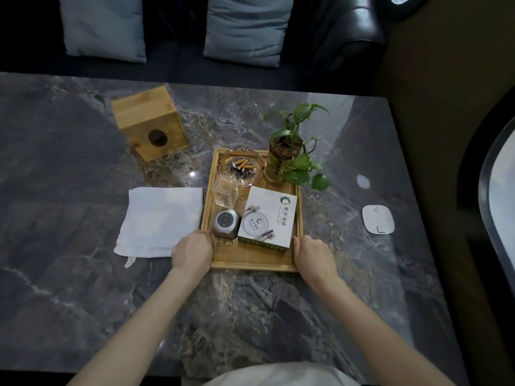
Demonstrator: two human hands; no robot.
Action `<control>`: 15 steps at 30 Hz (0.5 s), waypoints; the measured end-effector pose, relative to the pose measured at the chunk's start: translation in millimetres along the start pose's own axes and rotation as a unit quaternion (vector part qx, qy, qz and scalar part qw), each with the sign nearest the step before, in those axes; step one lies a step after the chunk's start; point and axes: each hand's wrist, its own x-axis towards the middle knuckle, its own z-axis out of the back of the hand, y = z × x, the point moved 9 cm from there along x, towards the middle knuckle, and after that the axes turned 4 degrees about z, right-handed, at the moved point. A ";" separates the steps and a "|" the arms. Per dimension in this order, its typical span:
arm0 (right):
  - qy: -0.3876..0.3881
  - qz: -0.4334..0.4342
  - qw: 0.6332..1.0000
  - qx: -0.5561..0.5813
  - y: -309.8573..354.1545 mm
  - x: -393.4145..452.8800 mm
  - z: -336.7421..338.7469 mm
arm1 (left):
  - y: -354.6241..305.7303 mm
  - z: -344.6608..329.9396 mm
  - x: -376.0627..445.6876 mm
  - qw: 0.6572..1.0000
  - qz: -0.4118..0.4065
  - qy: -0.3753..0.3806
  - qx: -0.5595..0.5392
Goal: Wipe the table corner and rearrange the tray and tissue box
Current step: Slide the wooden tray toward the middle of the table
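Observation:
A wooden tray (pixel 252 261) lies on the dark marble table (pixel 83 218), right of centre. It carries a glass ashtray with butts (pixel 242 166), a potted plant (pixel 284 157), a clear glass holder (pixel 225 194), a metal cube (pixel 225 223) and a white printed box (pixel 269 218). My left hand (pixel 192 252) grips the tray's near left edge. Over the near right edge closes my right hand (pixel 313 253). A folded white cloth (pixel 160 220) lies flat just left of the tray. The wooden tissue box (pixel 149 122) stands at the back left, its round hole facing me.
A white flat coaster-like pad (pixel 378 219) and a small white spot (pixel 363 181) lie near the table's right edge. A dark sofa with two grey cushions (pixel 245 26) runs behind the table. The table's far right corner (pixel 370 107) is beyond the plant.

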 end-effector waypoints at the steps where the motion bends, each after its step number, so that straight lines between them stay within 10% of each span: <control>1: 0.001 -0.002 1.000 0.000 -0.2 -0.1 -0.6 | 0.3 -1.1 0.4 1.000 0.000 0.003 0.003; 15: 0.064 -0.005 0.998 0.001 -5.7 2.2 -8.1 | 6.1 -11.1 6.0 1.000 0.018 0.013 0.007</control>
